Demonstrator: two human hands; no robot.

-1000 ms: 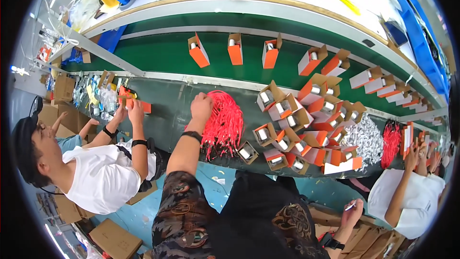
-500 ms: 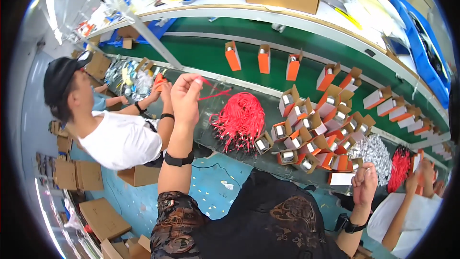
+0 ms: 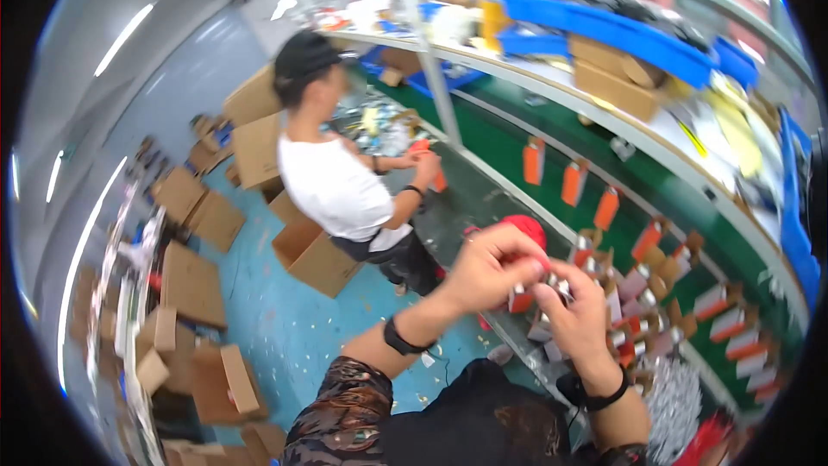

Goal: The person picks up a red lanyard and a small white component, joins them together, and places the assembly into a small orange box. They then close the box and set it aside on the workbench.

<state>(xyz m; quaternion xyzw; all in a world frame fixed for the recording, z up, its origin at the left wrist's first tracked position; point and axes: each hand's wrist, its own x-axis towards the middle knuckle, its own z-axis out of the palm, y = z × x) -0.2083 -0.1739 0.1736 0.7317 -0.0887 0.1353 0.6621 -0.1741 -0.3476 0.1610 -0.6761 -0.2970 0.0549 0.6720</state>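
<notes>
Pinching 1 small orange box (image 3: 521, 300) between my left hand (image 3: 487, 272), closed on it from 10 o'clock, and my right hand (image 3: 576, 311), gripping from 4 o'clock, I see it just above the table edge (image 3: 517, 347).

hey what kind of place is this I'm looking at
Most likely a factory packing line: a long green conveyor belt carries small orange boxes, a co-worker works alongside, and cardboard cartons lie about the floor.
</notes>
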